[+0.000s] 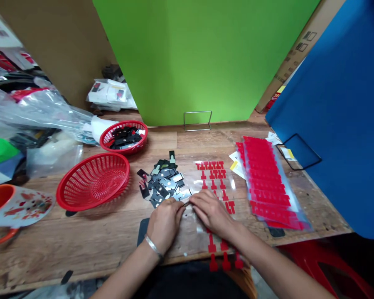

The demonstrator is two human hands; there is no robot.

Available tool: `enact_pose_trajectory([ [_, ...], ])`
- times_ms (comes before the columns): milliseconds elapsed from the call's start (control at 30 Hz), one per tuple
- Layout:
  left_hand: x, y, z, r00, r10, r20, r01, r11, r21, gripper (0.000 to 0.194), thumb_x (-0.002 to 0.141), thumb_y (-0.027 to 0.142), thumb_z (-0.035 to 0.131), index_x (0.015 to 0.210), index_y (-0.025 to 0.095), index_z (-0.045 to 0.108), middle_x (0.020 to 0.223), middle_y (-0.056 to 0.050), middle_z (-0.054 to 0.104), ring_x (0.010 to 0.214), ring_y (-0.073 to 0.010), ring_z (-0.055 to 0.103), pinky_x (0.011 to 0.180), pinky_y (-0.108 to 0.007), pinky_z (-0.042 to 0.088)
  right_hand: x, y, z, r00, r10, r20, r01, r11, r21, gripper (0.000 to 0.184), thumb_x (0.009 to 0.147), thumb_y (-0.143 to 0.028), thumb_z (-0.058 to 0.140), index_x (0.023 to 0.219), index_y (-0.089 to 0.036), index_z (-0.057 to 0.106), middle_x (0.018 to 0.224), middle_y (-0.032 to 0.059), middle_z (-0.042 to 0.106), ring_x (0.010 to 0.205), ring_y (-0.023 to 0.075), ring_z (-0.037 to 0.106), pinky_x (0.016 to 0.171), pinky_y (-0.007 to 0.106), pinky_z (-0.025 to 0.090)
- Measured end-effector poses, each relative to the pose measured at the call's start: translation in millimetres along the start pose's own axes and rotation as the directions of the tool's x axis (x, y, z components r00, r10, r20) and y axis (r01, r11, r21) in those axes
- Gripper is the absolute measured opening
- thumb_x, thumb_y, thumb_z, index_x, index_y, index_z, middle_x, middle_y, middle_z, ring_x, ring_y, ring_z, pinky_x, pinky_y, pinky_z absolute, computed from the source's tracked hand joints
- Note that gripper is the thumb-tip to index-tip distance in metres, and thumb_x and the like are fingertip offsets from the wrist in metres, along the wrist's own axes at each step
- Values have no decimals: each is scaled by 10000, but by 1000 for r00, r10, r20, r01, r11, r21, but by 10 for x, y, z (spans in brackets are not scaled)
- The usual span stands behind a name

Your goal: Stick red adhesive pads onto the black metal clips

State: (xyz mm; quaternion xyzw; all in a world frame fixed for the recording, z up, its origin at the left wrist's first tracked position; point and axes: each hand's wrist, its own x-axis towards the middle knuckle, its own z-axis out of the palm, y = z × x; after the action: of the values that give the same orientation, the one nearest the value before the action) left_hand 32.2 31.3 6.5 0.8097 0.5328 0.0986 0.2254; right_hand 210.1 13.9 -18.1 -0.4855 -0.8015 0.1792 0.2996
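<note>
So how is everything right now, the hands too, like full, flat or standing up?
Left hand: pinching a small dark piece
Right hand: fingertips on the same piece
Pile: loose, jumbled
Near basket: open side up
Far basket: holding dark parts
Sticker sheet: flat, gaps in its rows
Red sheets: stacked, overlapping
Mug: no lid on
Green board: standing

Passage found open on bare worktop (218, 143) before green board (199, 58); leftward barred by dark pieces (163, 182), red basket (93, 182); rightward by stacked red sheets (264, 170).
</note>
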Motion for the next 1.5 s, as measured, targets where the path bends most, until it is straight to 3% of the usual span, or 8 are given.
enact_pose_trajectory([
  [100, 97, 1, -72, 999, 29, -34, -34, 991, -131, 245, 841, 290, 432, 862, 196, 658, 820, -55, 643, 768, -179, 582, 703, -266, 403, 106, 217, -165, 957, 250, -143, -239, 966, 95, 208, 830, -138, 452, 1007, -184, 553, 914, 51, 611, 843, 163, 545, 752, 285, 431],
  [233, 426, 63, -81, 999, -30, -14, 21, 909, -416, 200, 779, 328, 525, 762, 164, 638, 681, -10, 635, 632, -144, 563, 597, -230, 392, 293, 621, -401, 860, 465, -208, -489, 868, -82, 115, 778, -130, 473, 785, -186, 572, 833, 41, 603, 791, 165, 540, 694, 256, 399],
  [367, 832, 193, 58, 982, -81, 169, 186, 521, -833, 137, 733, 252, 596, 714, 116, 604, 581, 11, 590, 517, -88, 525, 516, -189, 412, 441, 878, -478, 868, 475, -143, -492, 862, -123, 96, 722, -108, 514, 691, -176, 575, 744, 38, 615, 713, 161, 543, 641, 240, 377],
  [467, 1046, 287, 179, 959, -139, 248, 280, 306, -910, 103, 714, 182, 627, 676, 106, 568, 558, 12, 578, 493, -70, 542, 525, -187, 463, 506, 975, -454, 881, 465, -81, -472, 870, -139, 83, 677, -100, 555, 643, -171, 579, 704, 31, 621, 675, 154, 543, 609, 226, 361],
  [700, 1321, 410, 365, 935, -200, 292, 336, 243, -910, 77, 714, 89, 630, 695, 99, 556, 576, -5, 603, 474, -67, 580, 501, -175, 501, 581, 1083, -451, 889, 457, 0, -451, 877, -166, 90, 637, -86, 564, 611, -167, 590, 536, -12, 564, 525, 123, 490, 512, 209, 308],
  [933, 1455, 414, 450, 914, -237, 331, 378, 196, -905, 81, 714, 81, 635, 686, 102, 562, 540, 2, 590, 453, -60, 573, 483, -149, 490, 486, 980, -395, 900, 425, -102, -436, 884, -168, 128, 691, -100, 538, 689, -178, 640, 774, 59, 605, 739, 180, 525, 673, 262, 363],
  [1200, 1431, 397, 421, 902, -242, 357, 401, 169, -900, 67, 723, 66, 621, 694, 103, 574, 601, -23, 617, 507, -71, 593, 516, -160, 499, 434, 923, -402, 902, 385, -198, -397, 917, -27, 106, 655, -107, 527, 588, -187, 546, 686, 24, 551, 711, 172, 492, 687, 275, 363],
  [1500, 1477, 427, 462, 899, -267, 348, 400, 174, -900, 134, 755, 20, 559, 651, 102, 538, 527, -2, 577, 470, -63, 572, 490, -149, 482, 246, 911, -461, 785, 525, -330, -434, 845, 312, 87, 716, -247, 498, 735, -183, 554, 681, 2, 580, 611, 141, 528, 560, 244, 411],
])
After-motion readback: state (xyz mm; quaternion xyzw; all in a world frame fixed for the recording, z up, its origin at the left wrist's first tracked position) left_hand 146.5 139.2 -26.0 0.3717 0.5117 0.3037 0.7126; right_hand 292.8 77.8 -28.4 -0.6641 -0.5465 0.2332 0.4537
